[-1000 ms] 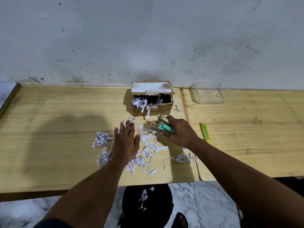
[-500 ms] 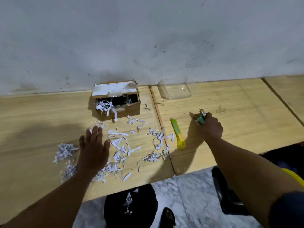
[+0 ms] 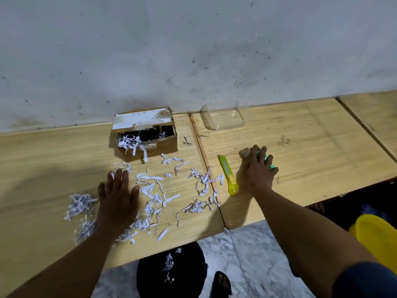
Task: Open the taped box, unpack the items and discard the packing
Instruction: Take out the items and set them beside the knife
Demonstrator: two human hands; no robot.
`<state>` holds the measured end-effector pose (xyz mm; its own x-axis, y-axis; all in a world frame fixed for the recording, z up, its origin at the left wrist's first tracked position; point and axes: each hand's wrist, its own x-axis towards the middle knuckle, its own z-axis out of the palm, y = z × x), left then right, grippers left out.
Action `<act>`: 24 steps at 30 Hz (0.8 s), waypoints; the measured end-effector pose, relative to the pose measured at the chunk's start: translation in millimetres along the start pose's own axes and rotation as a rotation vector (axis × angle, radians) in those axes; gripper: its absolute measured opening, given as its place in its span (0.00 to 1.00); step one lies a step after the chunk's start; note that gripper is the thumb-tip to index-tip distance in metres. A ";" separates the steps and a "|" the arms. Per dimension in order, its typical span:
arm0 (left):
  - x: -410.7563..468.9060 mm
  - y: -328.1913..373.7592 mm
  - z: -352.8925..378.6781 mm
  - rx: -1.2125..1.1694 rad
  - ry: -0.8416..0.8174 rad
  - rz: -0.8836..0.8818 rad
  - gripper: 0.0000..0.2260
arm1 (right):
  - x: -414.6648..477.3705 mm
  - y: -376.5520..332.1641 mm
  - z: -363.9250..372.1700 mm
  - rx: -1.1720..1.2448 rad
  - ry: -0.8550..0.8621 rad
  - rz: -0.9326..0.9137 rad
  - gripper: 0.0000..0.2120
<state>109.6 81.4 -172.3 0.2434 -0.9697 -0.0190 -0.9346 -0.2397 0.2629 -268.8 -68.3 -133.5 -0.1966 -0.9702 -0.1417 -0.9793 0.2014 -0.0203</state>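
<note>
The small cardboard box [image 3: 160,145] stands open against the wall, its taped flap raised, white shredded paper [image 3: 129,142] spilling over its front. More paper shreds [image 3: 154,194] lie scattered over the wooden table [image 3: 43,160]. My left hand [image 3: 117,201] rests flat, palm down, among them. My right hand [image 3: 256,172] presses a green lighter [image 3: 269,162] with a metal top onto the right-hand table, fingers curled over it.
A yellow-green utility knife [image 3: 228,175] lies just left of my right hand. A clear plastic tub [image 3: 222,114] sits by the wall. A black bin [image 3: 171,274] with a few shreds stands on the floor below the table edge. A yellow container [image 3: 378,235] is at lower right.
My right hand carried the lighter from in front of the box rightward, across the knife, and lowered it onto the right-hand table. My left hand stayed flat on the shreds.
</note>
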 end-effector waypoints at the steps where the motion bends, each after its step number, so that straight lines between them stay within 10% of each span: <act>1: 0.0 0.0 0.4 -0.003 -0.004 -0.001 0.32 | -1.0 -0.6 0.8 0.010 0.001 0.005 0.29; 17: 9.9 10.0 -23.8 -0.521 0.086 -0.180 0.32 | -1.9 -7.7 -19.4 0.056 -0.006 -0.067 0.35; 24: 15.0 -15.4 -64.2 -0.597 0.157 -0.100 0.28 | -50.2 -46.6 -23.3 0.410 0.039 -0.631 0.24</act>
<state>144.3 73.5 -114.7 0.3994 -0.9149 0.0588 -0.6105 -0.2176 0.7615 -214.4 -32.2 -102.4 0.3867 -0.9206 0.0538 -0.8118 -0.3676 -0.4537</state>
